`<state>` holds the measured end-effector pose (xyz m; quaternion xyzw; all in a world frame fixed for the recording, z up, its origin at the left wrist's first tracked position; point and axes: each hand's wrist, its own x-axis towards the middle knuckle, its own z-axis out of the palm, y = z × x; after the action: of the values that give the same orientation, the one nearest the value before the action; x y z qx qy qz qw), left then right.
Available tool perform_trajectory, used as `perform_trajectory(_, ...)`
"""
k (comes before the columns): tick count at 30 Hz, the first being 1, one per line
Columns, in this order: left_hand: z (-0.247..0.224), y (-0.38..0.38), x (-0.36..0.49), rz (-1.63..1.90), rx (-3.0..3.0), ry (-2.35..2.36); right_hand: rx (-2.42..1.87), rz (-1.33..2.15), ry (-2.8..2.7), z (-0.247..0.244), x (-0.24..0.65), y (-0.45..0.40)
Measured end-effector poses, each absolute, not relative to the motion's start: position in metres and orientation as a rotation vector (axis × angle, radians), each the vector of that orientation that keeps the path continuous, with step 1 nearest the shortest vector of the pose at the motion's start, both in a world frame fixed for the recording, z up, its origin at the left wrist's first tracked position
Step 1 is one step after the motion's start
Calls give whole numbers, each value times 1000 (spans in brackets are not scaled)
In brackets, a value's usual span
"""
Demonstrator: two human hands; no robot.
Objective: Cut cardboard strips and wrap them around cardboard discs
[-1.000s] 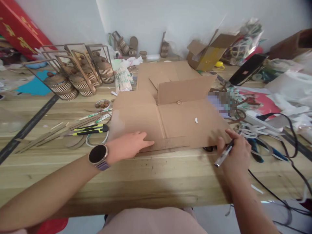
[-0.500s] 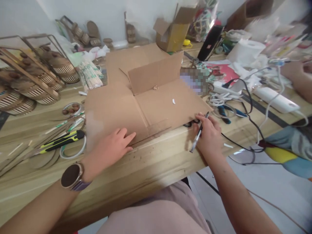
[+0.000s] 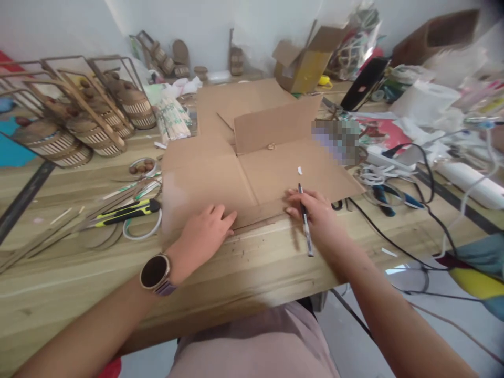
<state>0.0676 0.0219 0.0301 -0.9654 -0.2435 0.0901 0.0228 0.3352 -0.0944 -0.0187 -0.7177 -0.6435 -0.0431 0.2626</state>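
Note:
An unfolded cardboard sheet (image 3: 205, 168) lies on the wooden table, with one flap (image 3: 275, 123) standing up in its middle. My left hand (image 3: 207, 233) rests on its near left part, fingers spread, thumb by the near edge. A dark watch is on that wrist. My right hand (image 3: 315, 212) holds a pen (image 3: 304, 223) between its fingers, with fingertips touching the near edge of the cardboard. A small white scrap (image 3: 300, 170) and a small curled brown piece (image 3: 271, 146) lie on the sheet.
To the left are a yellow-black cutter (image 3: 128, 211), a tape ring (image 3: 142, 231) and several bamboo lanterns (image 3: 136, 105). Pliers (image 3: 384, 201), cables and a power strip (image 3: 388, 157) lie to the right. An open box (image 3: 301, 65) stands behind.
My right hand has moved left along the cardboard's near edge with the pen. The view has shifted left, showing more lanterns. My left hand stays on the cardboard.

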Motion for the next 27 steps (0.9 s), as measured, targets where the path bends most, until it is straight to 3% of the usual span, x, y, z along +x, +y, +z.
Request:
perform_trajectory(7,25,21,75,223,-3035,-724,-1844,42,-1967,-16,354,-79)
perform_trajectory(27,7,7,99,49,-3081,-742,-1875,-38,-1902,-18,382,-95)
